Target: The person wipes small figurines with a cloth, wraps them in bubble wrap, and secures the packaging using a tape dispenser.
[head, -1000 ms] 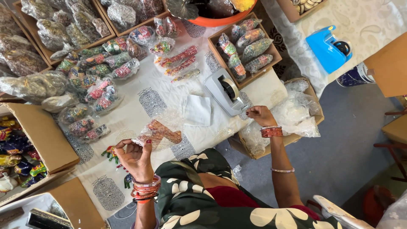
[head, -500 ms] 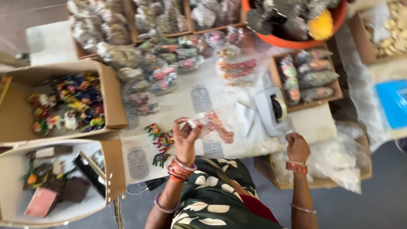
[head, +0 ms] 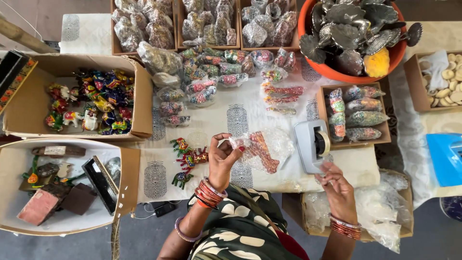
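Right hand point(head: 337, 185) has risen to the tape dispenser point(head: 312, 144); left hand point(head: 222, 159) still pinches bubble-wrapped packet point(head: 260, 150)

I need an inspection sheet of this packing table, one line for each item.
Surface: table under a pale printed cloth.
Job's things: bubble-wrap packet with red pieces; grey tape dispenser.
Clutter: small painted figures beside the left hand; wrapped packets; orange tub of metal leaves; cardboard box of toys.
Grippers: left hand pinches the packet; right hand is at the dispenser's near edge, grip unclear.
Cables: thin cord below the table edge.
Surroundings: grey floor.
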